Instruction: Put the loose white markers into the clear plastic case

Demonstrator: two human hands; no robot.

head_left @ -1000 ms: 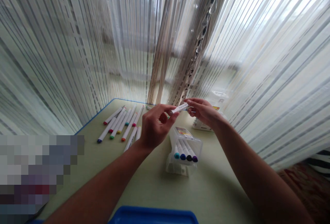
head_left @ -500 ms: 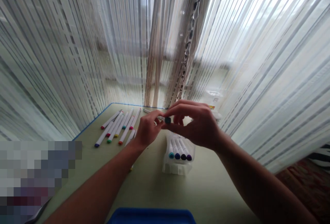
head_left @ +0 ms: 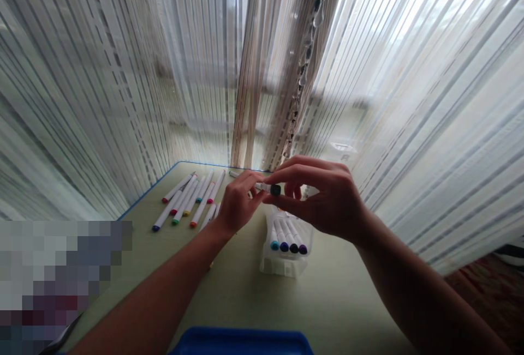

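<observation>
Fingers [head_left: 301,169] on one marker [head_left: 267,187] (four [head_left: 290,235] in box [head_left: 283,266])

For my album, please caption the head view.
Left hand and right hand hold a dark-ended marker near a clear case.

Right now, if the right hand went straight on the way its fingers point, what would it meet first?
Probably the left hand, close ahead of the right hand, with the slim white, dark-capped marker held between them; exact depth is unclear.

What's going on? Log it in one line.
left hand: holds dark-ended marker | right hand: on same marker | clear case: on table, holding markers
</observation>
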